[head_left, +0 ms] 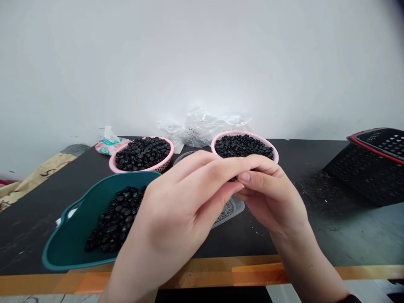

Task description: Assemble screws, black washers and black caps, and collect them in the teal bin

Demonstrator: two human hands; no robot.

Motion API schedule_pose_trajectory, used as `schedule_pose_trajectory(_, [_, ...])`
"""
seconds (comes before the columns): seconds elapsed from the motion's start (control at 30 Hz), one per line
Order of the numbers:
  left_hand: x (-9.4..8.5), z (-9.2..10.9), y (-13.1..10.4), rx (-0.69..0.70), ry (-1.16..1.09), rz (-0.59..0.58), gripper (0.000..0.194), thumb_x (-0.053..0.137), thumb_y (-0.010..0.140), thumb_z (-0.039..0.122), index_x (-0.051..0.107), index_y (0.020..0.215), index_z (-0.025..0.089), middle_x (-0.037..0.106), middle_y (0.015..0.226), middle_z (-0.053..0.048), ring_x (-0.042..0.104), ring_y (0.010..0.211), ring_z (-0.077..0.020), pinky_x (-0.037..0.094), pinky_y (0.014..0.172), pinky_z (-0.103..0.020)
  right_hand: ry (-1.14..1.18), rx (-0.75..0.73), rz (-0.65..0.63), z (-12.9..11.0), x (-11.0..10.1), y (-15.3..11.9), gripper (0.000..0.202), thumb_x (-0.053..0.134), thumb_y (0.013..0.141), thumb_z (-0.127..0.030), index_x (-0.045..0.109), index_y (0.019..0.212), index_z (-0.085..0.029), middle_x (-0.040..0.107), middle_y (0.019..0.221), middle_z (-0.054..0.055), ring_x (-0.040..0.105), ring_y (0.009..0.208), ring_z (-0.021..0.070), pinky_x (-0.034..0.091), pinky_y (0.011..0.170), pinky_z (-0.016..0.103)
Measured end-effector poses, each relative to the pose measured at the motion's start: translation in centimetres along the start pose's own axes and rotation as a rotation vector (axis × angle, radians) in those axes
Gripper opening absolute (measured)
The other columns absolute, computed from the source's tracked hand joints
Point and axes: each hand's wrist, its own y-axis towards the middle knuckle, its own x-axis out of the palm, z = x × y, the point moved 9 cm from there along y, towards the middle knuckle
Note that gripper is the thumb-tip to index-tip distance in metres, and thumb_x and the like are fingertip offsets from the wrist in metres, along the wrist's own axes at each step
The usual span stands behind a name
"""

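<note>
My left hand and my right hand meet at the fingertips above the middle of the table. Both are closed in a pinch around a small dark piece, mostly hidden by the fingers. Below them, partly covered by my left hand, a clear plastic tray holds small metal pieces. To the left stands a teal scoop-shaped basin with round black parts. Behind my hands are two pink baskets, the left one filled with black caps and the right one with small black rings.
A black crate with a red rim stands at the right. Clear plastic bags lie against the wall, a tissue pack at the back left. Tan sacking is at the far left. Orange tape lines the table's front edge.
</note>
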Motion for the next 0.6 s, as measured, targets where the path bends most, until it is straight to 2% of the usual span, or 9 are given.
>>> schedule_pose_trajectory(0.2, [0.4,0.2,0.1,-0.018,0.016,-0.026,0.018,0.055,0.105,0.023,0.062,0.118,0.034,0.071,0.11,0.005,0.066,0.097,-0.013,0.055,0.082,-0.022,-0.241,-0.114,0.039,-1.6,-0.7,-0.4,0.015,0.084,0.079,-0.015,0.086,0.082,-0.03,0.066,0.065,-0.001,0.05,0.058,0.0116,0.04,0.051,0.026])
schedule_pose_trajectory(0.33, [0.4,-0.1,0.2,-0.015,0.017,-0.038,0.016,0.055,0.105,0.024,0.063,0.117,0.032,0.072,0.109,0.005,0.066,0.095,-0.0129,0.054,0.084,-0.022,-0.588,-0.28,0.051,-3.8,-0.4,-1.2,0.017,0.078,0.087,-0.015,0.086,0.088,-0.03,0.062,0.069,-0.001,0.051,0.064,0.0132,0.039,0.053,0.028])
schedule_pose_trajectory(0.43, [0.4,-0.6,0.3,-0.025,0.045,-0.032,0.013,0.058,0.103,0.025,0.063,0.114,0.031,0.072,0.106,0.005,0.066,0.091,-0.0128,0.053,0.085,-0.022,-0.879,-0.344,0.009,-4.7,0.2,-1.8,0.022,0.066,0.097,-0.018,0.084,0.104,-0.03,0.062,0.075,0.001,0.053,0.07,0.0148,0.042,0.06,0.03])
schedule_pose_trajectory(0.5, [0.3,-1.0,0.4,-0.038,0.063,-0.014,0.01,0.059,0.103,0.026,0.063,0.111,0.03,0.072,0.106,0.004,0.066,0.088,-0.0134,0.053,0.086,-0.024,-0.9,-0.287,-0.029,-4.5,-0.1,-1.8,0.03,0.055,0.103,-0.018,0.077,0.12,-0.028,0.062,0.084,0.002,0.056,0.078,0.0158,0.047,0.067,0.03])
schedule_pose_trajectory(0.6, [0.3,-1.2,0.6,-0.042,0.058,-0.016,0.009,0.059,0.103,0.026,0.064,0.108,0.031,0.073,0.102,0.004,0.066,0.083,-0.0139,0.054,0.081,-0.025,-0.676,-0.166,-0.089,-4.0,-0.7,-1.4,0.032,0.047,0.105,-0.014,0.069,0.125,-0.027,0.06,0.095,0.002,0.059,0.079,0.0117,0.052,0.071,0.026])
